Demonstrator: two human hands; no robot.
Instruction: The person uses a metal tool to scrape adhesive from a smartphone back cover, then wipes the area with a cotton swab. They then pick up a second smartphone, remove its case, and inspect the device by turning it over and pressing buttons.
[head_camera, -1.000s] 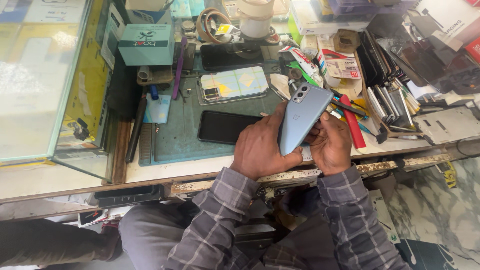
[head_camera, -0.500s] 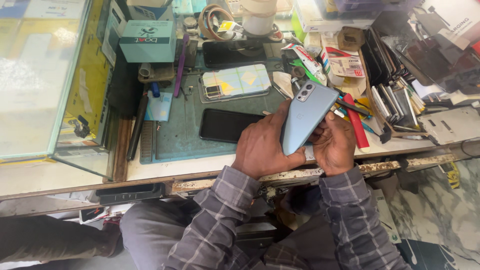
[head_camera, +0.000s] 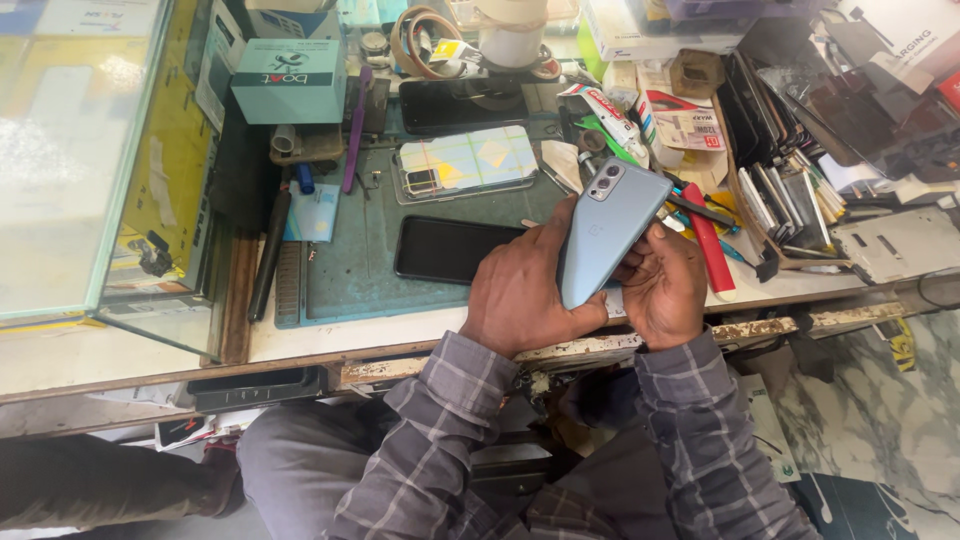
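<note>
the phone is a slim grey-blue slab seen from its back, a smooth matte panel with a raised camera block of round lenses near its top corner. it is held tilted, camera end up and leaning to the right, above the front edge of the bench, its screen side turned away and out of sight. the left hand grips its left long edge and lower end, while the right hand cups its right long edge.
</note>
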